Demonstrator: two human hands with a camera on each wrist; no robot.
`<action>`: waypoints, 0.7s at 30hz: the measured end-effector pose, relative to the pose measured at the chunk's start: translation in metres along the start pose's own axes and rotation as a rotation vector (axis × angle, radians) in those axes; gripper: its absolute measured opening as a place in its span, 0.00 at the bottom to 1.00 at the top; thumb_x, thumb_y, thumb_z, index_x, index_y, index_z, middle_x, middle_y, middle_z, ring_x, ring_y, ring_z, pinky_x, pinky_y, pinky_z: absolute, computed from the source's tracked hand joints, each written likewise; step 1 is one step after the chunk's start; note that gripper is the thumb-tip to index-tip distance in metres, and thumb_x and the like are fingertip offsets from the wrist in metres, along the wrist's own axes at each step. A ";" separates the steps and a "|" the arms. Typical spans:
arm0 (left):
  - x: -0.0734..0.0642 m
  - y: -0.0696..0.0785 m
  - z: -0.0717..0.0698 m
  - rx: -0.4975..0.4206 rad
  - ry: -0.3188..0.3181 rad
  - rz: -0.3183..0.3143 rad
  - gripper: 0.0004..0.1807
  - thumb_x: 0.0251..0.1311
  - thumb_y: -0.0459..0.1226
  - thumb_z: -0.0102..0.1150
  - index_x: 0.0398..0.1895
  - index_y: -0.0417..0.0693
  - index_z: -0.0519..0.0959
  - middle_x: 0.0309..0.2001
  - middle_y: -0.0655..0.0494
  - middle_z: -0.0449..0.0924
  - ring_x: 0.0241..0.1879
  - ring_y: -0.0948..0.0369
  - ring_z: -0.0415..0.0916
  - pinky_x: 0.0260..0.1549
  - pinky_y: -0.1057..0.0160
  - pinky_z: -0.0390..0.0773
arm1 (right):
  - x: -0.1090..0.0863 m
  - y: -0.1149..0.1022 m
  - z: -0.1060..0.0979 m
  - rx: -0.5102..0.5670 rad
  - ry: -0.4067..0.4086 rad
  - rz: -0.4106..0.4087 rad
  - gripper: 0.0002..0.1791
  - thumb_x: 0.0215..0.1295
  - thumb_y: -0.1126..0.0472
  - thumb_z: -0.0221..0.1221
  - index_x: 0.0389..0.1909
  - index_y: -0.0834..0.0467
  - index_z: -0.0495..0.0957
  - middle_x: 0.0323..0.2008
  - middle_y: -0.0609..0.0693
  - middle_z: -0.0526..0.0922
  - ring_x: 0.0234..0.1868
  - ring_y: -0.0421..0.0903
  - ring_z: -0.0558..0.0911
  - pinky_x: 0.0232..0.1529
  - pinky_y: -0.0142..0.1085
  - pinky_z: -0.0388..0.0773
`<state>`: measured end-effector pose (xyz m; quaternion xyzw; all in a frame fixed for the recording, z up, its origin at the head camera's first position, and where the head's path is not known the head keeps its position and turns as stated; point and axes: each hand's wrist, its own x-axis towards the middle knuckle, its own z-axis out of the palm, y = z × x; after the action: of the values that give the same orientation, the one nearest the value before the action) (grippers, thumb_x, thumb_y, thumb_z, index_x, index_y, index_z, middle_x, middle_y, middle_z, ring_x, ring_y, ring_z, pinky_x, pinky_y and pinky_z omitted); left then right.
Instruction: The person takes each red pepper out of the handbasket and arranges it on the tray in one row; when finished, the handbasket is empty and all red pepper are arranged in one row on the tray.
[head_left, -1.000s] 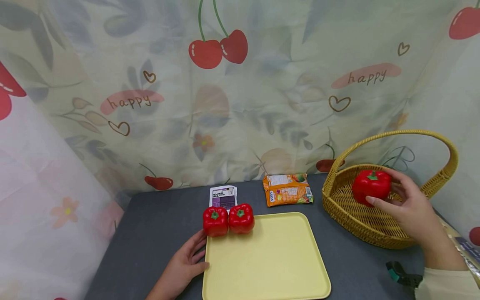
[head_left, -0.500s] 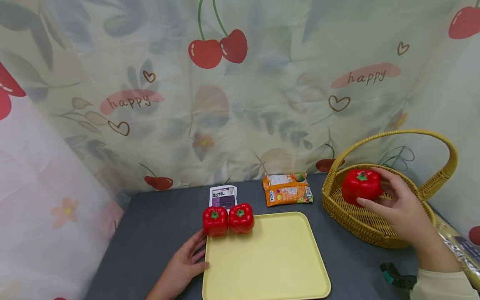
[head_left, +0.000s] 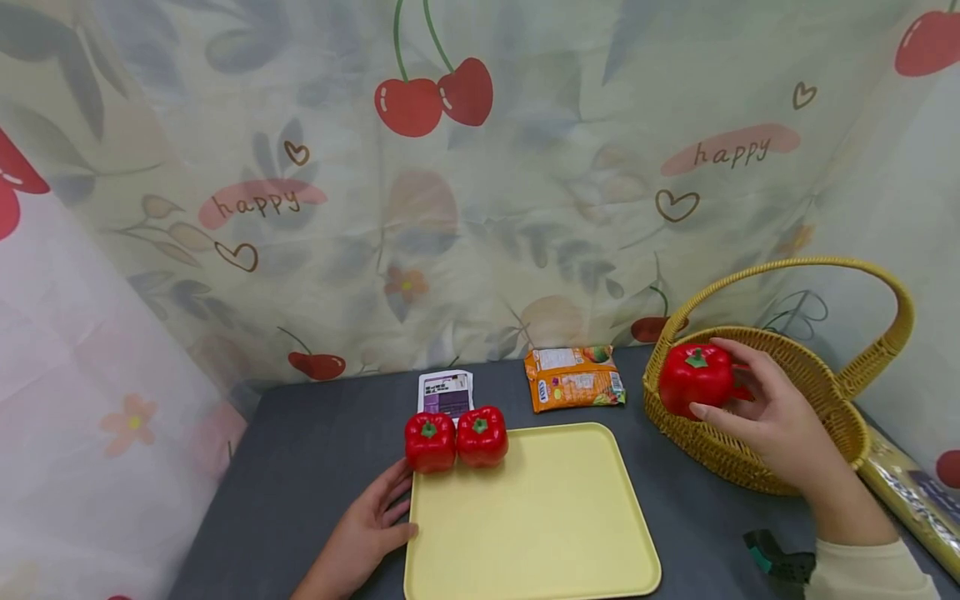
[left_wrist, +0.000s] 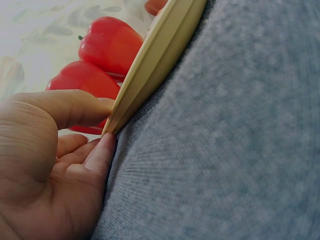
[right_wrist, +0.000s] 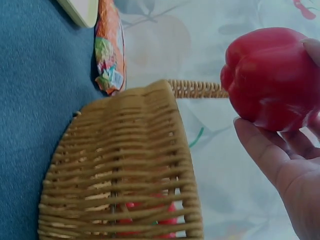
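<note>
One red bell pepper [head_left: 693, 383] is in the right hand [head_left: 772, 425], fingers and thumb curled around its sides, raised above the left side of a wicker basket [head_left: 705, 454] at the desk's far right corner. Red shows through the basket's weave in the right wrist view; how many pieces, I cannot tell. Two more red bell peppers [head_left: 456, 440] sit side by side, touching, at the far left corner of one yellow tray [head_left: 540, 525]. The left hand [head_left: 367, 521] pinches the tray's left rim between thumb and fingers. Along the desk's far edge lie two packets, well apart: a white-and-purple packet [head_left: 446, 393] behind the pair of peppers, and an orange packet [head_left: 575, 379] nearer the basket. A third, gold packet [head_left: 911, 492] lies along the right edge of the desk [head_left: 300, 450].
</note>
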<state>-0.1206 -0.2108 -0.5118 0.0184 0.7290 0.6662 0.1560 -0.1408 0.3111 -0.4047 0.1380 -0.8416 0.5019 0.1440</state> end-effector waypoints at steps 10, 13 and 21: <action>-0.001 0.001 0.001 0.007 0.014 0.003 0.51 0.64 0.22 0.71 0.87 0.37 0.55 0.83 0.36 0.56 0.80 0.39 0.57 0.71 0.49 0.72 | 0.001 -0.005 0.020 0.090 -0.047 -0.050 0.48 0.64 0.76 0.74 0.81 0.64 0.60 0.69 0.56 0.67 0.60 0.40 0.80 0.50 0.29 0.85; -0.001 0.001 0.000 0.013 0.011 0.002 0.51 0.64 0.22 0.71 0.87 0.37 0.54 0.84 0.36 0.56 0.81 0.39 0.57 0.71 0.49 0.72 | 0.001 -0.005 0.026 0.115 -0.057 -0.065 0.49 0.63 0.77 0.74 0.81 0.65 0.59 0.70 0.56 0.67 0.61 0.39 0.80 0.49 0.30 0.86; 0.001 0.000 -0.001 0.019 0.009 0.007 0.52 0.64 0.22 0.72 0.87 0.37 0.54 0.84 0.37 0.55 0.81 0.40 0.56 0.70 0.52 0.72 | -0.002 -0.011 0.036 0.176 -0.088 -0.057 0.48 0.65 0.76 0.73 0.82 0.63 0.60 0.69 0.57 0.68 0.60 0.41 0.81 0.47 0.35 0.88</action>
<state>-0.1220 -0.2111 -0.5126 0.0196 0.7360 0.6598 0.1503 -0.1389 0.2740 -0.4127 0.1958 -0.7955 0.5631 0.1083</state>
